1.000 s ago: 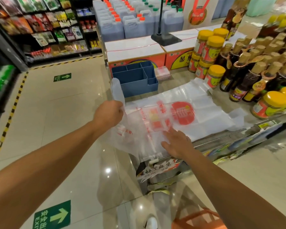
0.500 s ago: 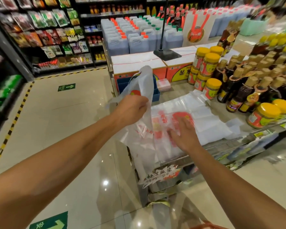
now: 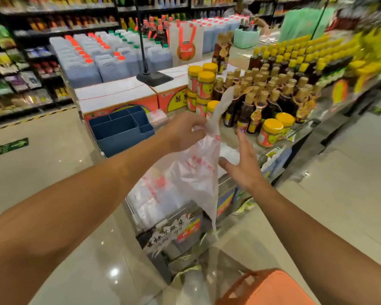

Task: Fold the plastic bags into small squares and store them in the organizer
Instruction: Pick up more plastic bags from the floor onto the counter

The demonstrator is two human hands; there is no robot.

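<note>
A thin white plastic bag [image 3: 191,172] with red print hangs in the air over the shelf edge. My left hand [image 3: 185,130] grips its handle near the top, and the bag drapes down from there. Just to the right of the bag, my right hand [image 3: 242,161] is off the shelf with its fingers spread and holds nothing. The blue organizer [image 3: 119,130] with several compartments stands on the shelf to the left of the bag. More flat bags [image 3: 154,199] lie on the shelf under the hanging one. A small stack of folded bags [image 3: 157,116] sits behind the organizer.
Dark sauce bottles [image 3: 257,102] and yellow-lidded jars [image 3: 271,133] crowd the shelf to the right. Cartons [image 3: 117,97] and a black stand base [image 3: 154,78] are behind the organizer. An orange basket [image 3: 266,289] is at the bottom. Tiled floor lies to the left.
My left hand has lifted the bag higher and to the right, off the shelf. My right hand has left the bag's surface and risen, fingers spread.
</note>
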